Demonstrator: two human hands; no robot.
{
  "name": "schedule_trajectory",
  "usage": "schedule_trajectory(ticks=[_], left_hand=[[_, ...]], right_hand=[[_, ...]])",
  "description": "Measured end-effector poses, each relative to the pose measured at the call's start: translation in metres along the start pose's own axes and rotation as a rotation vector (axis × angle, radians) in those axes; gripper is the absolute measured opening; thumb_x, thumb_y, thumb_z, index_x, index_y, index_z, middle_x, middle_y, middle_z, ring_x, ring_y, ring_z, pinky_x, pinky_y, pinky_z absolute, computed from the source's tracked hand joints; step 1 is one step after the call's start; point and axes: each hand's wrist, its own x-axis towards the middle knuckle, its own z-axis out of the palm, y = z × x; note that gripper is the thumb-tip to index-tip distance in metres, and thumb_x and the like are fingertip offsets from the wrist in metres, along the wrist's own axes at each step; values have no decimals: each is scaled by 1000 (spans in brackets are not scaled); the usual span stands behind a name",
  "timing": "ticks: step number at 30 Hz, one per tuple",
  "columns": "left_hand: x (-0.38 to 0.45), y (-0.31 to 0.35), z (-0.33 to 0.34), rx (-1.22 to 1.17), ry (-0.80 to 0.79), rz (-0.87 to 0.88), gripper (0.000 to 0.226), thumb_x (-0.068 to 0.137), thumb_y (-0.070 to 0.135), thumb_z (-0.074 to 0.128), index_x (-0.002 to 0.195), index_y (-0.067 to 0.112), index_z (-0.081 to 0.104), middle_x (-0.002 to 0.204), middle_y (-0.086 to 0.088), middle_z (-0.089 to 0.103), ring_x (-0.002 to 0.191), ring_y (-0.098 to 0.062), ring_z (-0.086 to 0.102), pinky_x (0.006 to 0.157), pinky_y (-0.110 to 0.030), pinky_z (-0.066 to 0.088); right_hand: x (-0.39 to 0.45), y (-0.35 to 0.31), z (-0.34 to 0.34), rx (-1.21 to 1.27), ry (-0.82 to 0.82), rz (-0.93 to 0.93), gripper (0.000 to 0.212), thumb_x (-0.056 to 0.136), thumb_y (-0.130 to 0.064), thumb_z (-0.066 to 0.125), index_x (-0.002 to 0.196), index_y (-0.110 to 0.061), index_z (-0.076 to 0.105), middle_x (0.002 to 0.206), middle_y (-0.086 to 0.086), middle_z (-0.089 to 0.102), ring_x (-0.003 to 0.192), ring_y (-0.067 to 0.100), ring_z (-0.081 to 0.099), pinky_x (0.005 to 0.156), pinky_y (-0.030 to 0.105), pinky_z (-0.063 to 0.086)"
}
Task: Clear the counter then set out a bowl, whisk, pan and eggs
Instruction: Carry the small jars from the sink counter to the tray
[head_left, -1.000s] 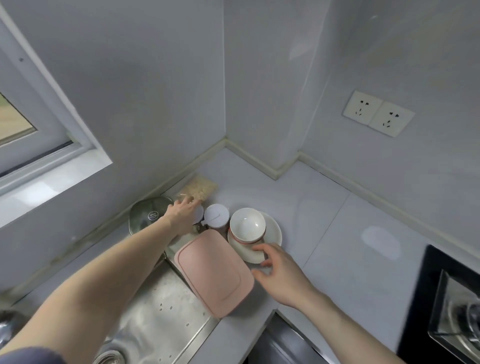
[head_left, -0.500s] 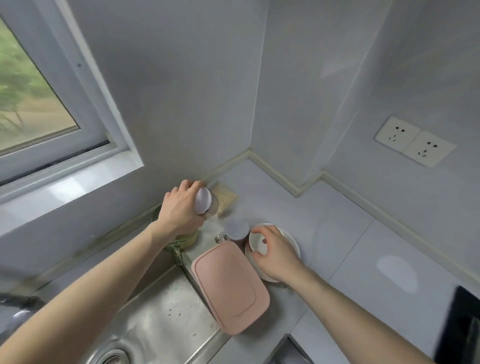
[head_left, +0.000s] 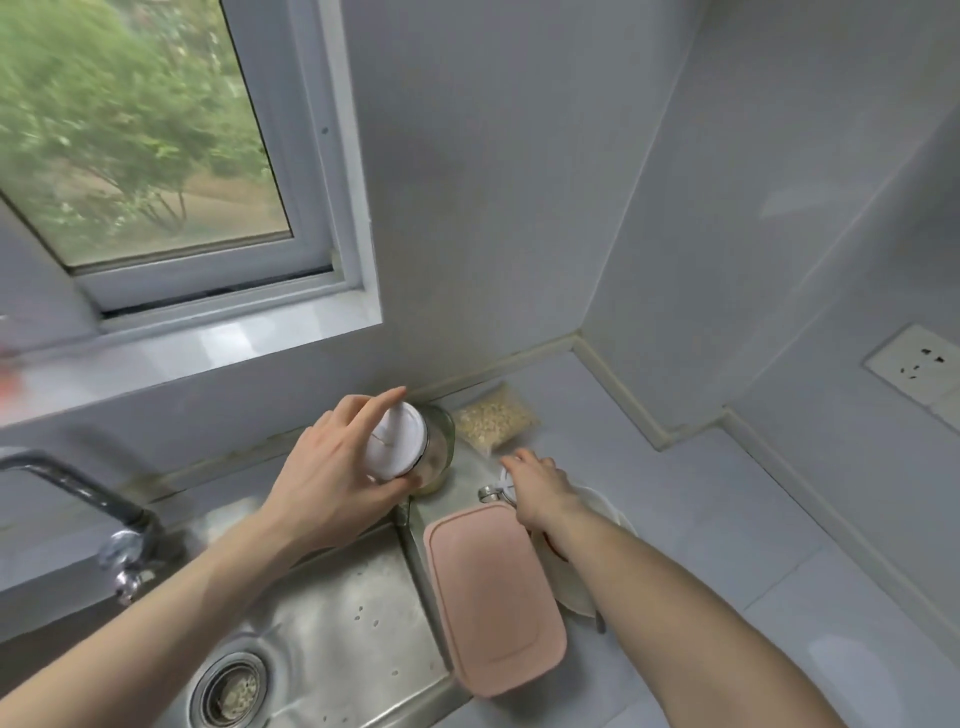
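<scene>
My left hand (head_left: 332, 478) grips a glass jar (head_left: 415, 447) with a white lid, lifted and tilted above the counter's back edge. My right hand (head_left: 540, 488) reaches over a second white-lidded jar (head_left: 501, 486) with a metal clasp; its fingers rest on the lid and hide most of it. A pink lidded container (head_left: 493, 597) lies on the counter beside the sink. Under my right forearm sits a white plate (head_left: 597, 519); the bowl on it is hidden.
A clear bag of pale grains (head_left: 493, 421) lies in the counter's back corner. The steel sink (head_left: 322, 634) and faucet (head_left: 93, 499) are at left, under a window sill (head_left: 208, 348). A wall socket (head_left: 919, 364) is at right.
My left hand has raised its jar higher and tilted it. My right hand has left the bowl and moved back onto the second jar. The camera has tilted up toward the window.
</scene>
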Motion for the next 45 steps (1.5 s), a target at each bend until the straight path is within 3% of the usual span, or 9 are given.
schedule_trajectory(ticks=[6,11,17,22,28,32,37,40,45], left_hand=[[-1,8,-4,3,18,0,86,75,62,70,151,44,31,131,16,48,108,-18,55,94,-32,45],[-3,20,-4,-32,12,3,87,72,73,57,150,44,33,132,15,48,107,-17,54,95,-32,44],[-7,38,1,-60,-7,56,86,75,61,74,150,45,35,132,18,48,111,-17,55,95,-33,45],[-21,78,11,-158,-22,126,87,72,51,83,148,44,40,129,20,50,115,-13,54,92,-32,45],[-49,159,46,-199,-173,332,90,72,57,82,150,45,38,132,19,50,116,-12,54,94,-34,46],[-77,228,75,-222,-303,500,90,72,61,80,149,48,36,131,24,48,118,-10,53,98,-34,46],[-129,326,116,-237,-417,679,92,69,66,79,148,49,36,126,27,46,116,-6,52,97,-27,43],[-174,388,136,-279,-476,779,90,69,65,81,147,48,39,127,27,47,115,-5,51,96,-25,41],[-266,475,154,-327,-571,940,89,69,72,77,146,47,41,127,26,49,114,-3,51,97,-26,41]], right_hand=[[3,14,1,48,54,-43,65,86,-25,75,143,-25,42,142,2,40,118,37,47,100,45,47],[-14,27,-18,200,232,-37,57,84,-26,74,135,-25,49,137,-1,43,113,35,48,98,37,43],[-78,47,-45,356,428,9,76,68,-34,80,137,-33,50,132,-13,44,114,27,47,90,26,33],[-187,56,-64,578,615,121,76,66,-39,88,132,-27,52,123,-16,47,105,5,37,100,27,35],[-333,91,-31,769,692,336,84,49,-67,78,124,-40,52,123,-26,51,115,8,46,93,24,43],[-428,116,15,779,757,499,84,51,-64,82,126,-42,52,120,-31,50,116,5,47,90,18,41],[-543,142,68,790,867,731,88,50,-52,92,128,-37,54,122,-25,54,114,4,50,93,22,44],[-614,155,101,822,918,846,85,51,-44,92,127,-37,55,119,-24,55,112,4,50,85,18,42],[-727,167,157,833,974,1013,82,52,-46,86,127,-42,52,120,-27,53,113,10,46,84,23,43]])
